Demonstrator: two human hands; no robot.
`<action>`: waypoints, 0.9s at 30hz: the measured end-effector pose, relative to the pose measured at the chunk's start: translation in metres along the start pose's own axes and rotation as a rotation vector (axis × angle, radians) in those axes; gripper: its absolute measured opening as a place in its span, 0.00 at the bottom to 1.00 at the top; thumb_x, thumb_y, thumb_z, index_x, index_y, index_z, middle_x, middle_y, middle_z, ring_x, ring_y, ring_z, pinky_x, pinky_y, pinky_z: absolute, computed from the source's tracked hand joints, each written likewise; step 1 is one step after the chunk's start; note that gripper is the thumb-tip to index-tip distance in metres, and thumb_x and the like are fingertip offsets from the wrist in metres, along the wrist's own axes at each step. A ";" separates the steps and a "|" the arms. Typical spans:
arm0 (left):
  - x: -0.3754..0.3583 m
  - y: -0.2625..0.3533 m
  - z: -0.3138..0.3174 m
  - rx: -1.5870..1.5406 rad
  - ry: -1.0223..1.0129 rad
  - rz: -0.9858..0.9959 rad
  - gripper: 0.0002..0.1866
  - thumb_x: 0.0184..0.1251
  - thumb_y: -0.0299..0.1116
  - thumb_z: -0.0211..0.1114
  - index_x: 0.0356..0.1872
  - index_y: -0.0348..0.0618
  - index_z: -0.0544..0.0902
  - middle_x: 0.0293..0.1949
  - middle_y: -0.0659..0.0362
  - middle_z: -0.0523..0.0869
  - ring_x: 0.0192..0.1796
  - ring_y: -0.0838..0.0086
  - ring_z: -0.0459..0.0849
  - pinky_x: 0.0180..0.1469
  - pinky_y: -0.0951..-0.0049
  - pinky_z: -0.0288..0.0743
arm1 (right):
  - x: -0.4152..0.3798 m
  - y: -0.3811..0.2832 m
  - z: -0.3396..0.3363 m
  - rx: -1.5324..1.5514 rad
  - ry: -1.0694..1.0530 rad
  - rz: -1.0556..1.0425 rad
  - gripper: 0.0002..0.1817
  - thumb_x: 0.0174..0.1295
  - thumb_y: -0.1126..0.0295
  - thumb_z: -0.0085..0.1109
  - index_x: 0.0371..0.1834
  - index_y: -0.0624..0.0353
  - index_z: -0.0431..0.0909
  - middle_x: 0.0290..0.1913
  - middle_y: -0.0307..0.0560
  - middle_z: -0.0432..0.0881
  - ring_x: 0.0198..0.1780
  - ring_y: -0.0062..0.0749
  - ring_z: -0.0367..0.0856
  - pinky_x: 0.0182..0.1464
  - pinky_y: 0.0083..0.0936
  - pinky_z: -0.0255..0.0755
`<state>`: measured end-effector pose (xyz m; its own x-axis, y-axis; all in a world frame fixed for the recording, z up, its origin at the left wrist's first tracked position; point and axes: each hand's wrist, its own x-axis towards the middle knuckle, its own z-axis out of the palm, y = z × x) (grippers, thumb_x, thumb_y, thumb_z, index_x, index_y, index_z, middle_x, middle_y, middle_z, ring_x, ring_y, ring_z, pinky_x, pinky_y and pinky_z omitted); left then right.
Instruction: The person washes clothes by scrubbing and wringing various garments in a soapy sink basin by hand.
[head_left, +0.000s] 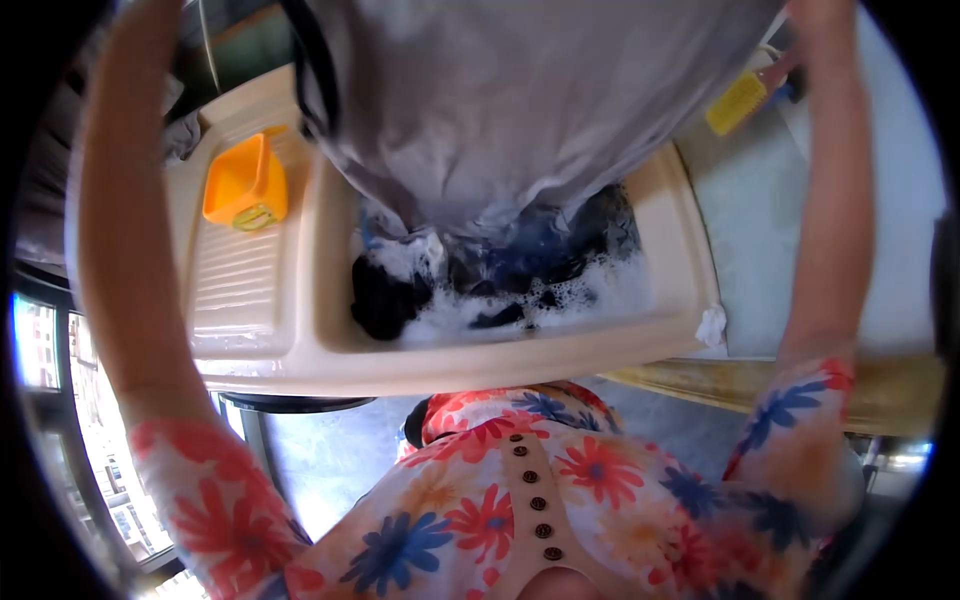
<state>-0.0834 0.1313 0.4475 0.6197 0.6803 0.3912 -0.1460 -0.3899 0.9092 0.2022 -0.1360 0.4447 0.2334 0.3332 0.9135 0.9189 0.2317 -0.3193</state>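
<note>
A wet grey garment (pixel 500 90) hangs from the top edge of the head view, between my two raised forearms. Its lower end dips into the soapy water of the beige sink (pixel 480 365). Dark clothes (pixel 390 300) lie in the suds there. Both my left and right hands are cut off by the top edge, so their fingers and grip do not show. Close to my right forearm is a brush with yellow bristles (pixel 738 103), its pinkish handle partly hidden behind the arm.
An orange plastic scoop (pixel 238 185) stands on the ribbed washboard (pixel 238 290) left of the basin. Right of the sink runs a pale counter (pixel 750 210). A small white scrap (pixel 711 326) rests at the sink's front right corner. Windows are at the lower left.
</note>
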 end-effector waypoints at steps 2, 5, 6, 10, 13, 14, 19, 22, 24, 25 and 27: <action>-0.032 -0.092 0.018 0.276 -0.302 -0.105 0.14 0.58 0.34 0.56 0.45 0.42 0.78 0.41 0.58 0.81 0.46 0.73 0.77 0.54 0.73 0.67 | -0.072 0.038 0.025 0.021 -0.270 0.200 0.11 0.53 0.64 0.56 0.24 0.60 0.73 0.23 0.45 0.75 0.27 0.30 0.74 0.33 0.22 0.68; -0.126 -0.222 0.137 0.435 -0.419 -0.453 0.12 0.52 0.33 0.60 0.38 0.42 0.82 0.37 0.57 0.83 0.42 0.74 0.78 0.49 0.74 0.69 | -0.235 0.116 0.083 0.116 -0.566 0.373 0.05 0.47 0.74 0.57 0.25 0.61 0.71 0.22 0.42 0.70 0.25 0.26 0.69 0.31 0.22 0.66; -0.153 -0.281 0.155 0.550 -0.404 -0.450 0.14 0.51 0.36 0.61 0.38 0.43 0.82 0.34 0.57 0.84 0.38 0.74 0.80 0.44 0.73 0.72 | -0.278 0.126 0.089 -0.011 -0.765 0.392 0.07 0.46 0.71 0.58 0.26 0.60 0.72 0.24 0.46 0.73 0.28 0.34 0.73 0.32 0.27 0.68; -0.200 -0.342 0.216 0.783 -0.483 -0.707 0.17 0.49 0.32 0.56 0.43 0.46 0.76 0.40 0.46 0.81 0.46 0.56 0.78 0.50 0.61 0.70 | -0.403 0.139 0.115 -0.274 -1.198 0.578 0.08 0.53 0.68 0.51 0.33 0.58 0.75 0.38 0.53 0.77 0.43 0.50 0.75 0.44 0.42 0.70; -0.205 -0.389 0.239 0.857 -0.382 -0.658 0.16 0.49 0.31 0.56 0.42 0.41 0.76 0.40 0.43 0.80 0.48 0.54 0.77 0.51 0.61 0.70 | -0.407 0.152 0.130 -0.502 -1.466 0.579 0.11 0.54 0.70 0.48 0.38 0.56 0.76 0.44 0.56 0.77 0.48 0.49 0.74 0.47 0.41 0.69; -0.195 -0.372 0.239 0.844 -0.406 -0.677 0.17 0.50 0.30 0.57 0.43 0.36 0.75 0.41 0.39 0.79 0.50 0.53 0.76 0.52 0.61 0.69 | -0.410 0.165 0.136 -0.492 -1.580 0.417 0.16 0.54 0.72 0.47 0.45 0.54 0.76 0.48 0.57 0.76 0.49 0.47 0.75 0.48 0.39 0.70; -0.191 -0.356 0.218 0.789 -0.564 -0.618 0.23 0.47 0.38 0.63 0.47 0.43 0.75 0.43 0.46 0.80 0.49 0.56 0.77 0.51 0.62 0.70 | -0.369 0.162 0.117 -0.183 -1.355 0.593 0.13 0.48 0.65 0.55 0.35 0.58 0.79 0.34 0.51 0.81 0.36 0.45 0.79 0.41 0.33 0.71; -0.187 -0.288 0.181 0.891 -0.566 -0.545 0.24 0.43 0.42 0.66 0.45 0.44 0.77 0.40 0.50 0.81 0.45 0.56 0.79 0.47 0.64 0.72 | -0.281 0.152 0.074 0.287 -0.800 1.009 0.07 0.48 0.69 0.57 0.27 0.62 0.78 0.25 0.39 0.78 0.28 0.23 0.75 0.32 0.22 0.69; -0.184 -0.268 0.162 0.978 -0.557 -0.549 0.23 0.41 0.43 0.67 0.41 0.44 0.79 0.37 0.51 0.82 0.42 0.56 0.80 0.45 0.64 0.73 | -0.242 0.165 0.050 0.613 -0.546 1.231 0.08 0.53 0.72 0.51 0.33 0.65 0.76 0.32 0.41 0.78 0.35 0.22 0.74 0.39 0.19 0.67; -0.179 -0.263 0.155 0.986 -0.523 -0.571 0.22 0.41 0.42 0.67 0.39 0.43 0.80 0.36 0.51 0.82 0.41 0.56 0.80 0.44 0.65 0.73 | -0.229 0.163 0.046 0.665 -0.458 1.180 0.09 0.54 0.71 0.49 0.35 0.64 0.75 0.31 0.42 0.77 0.35 0.25 0.74 0.41 0.20 0.67; -0.169 -0.260 0.147 0.925 -0.399 -0.578 0.20 0.40 0.41 0.67 0.35 0.41 0.81 0.33 0.51 0.83 0.39 0.57 0.80 0.42 0.65 0.73 | -0.230 0.157 0.050 0.982 -0.260 1.173 0.08 0.55 0.69 0.48 0.30 0.62 0.74 0.28 0.43 0.76 0.33 0.27 0.74 0.40 0.21 0.67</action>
<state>-0.0371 0.0263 0.1245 0.6328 0.7256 -0.2703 0.7553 -0.5016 0.4219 0.2767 -0.1307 0.1718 0.4928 0.8701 0.0074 -0.3195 0.1889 -0.9286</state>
